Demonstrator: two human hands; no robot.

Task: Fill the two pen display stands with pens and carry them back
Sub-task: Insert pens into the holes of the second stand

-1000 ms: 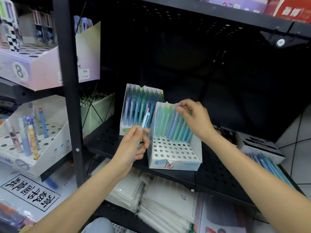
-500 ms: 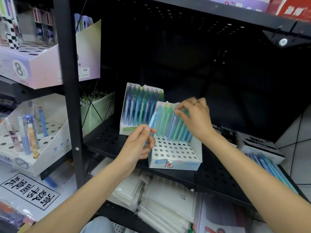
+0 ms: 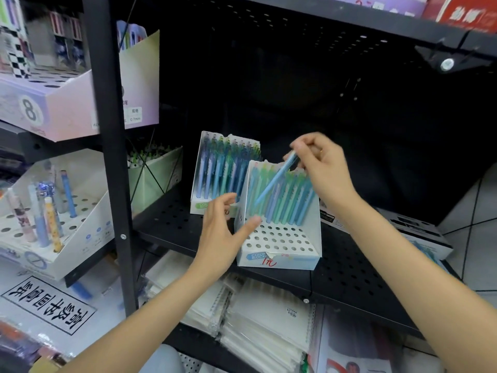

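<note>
Two white pen display stands sit on a black perforated shelf (image 3: 349,267). The front stand (image 3: 279,246) has a back row of blue and green pens and several bare holes in front. The rear stand (image 3: 209,208) behind it on the left is packed with blue-green pens. My right hand (image 3: 320,168) pinches the top of a light blue pen (image 3: 274,181), which slants down-left over the front stand's row. My left hand (image 3: 223,232) is open with spread fingers, its thumb against the front stand's left wall, holding nothing.
A black upright post (image 3: 107,157) divides the shelves. Left of it stands a white holed stand (image 3: 53,238) with a few pens, and a pink box (image 3: 61,103) above. Notebooks in plastic (image 3: 255,319) lie below the shelf. A flat box (image 3: 419,235) lies at the right.
The light blue pen passed from my left hand to my right. My right hand rose above the front stand with it, and my left hand opened beside the stand.
</note>
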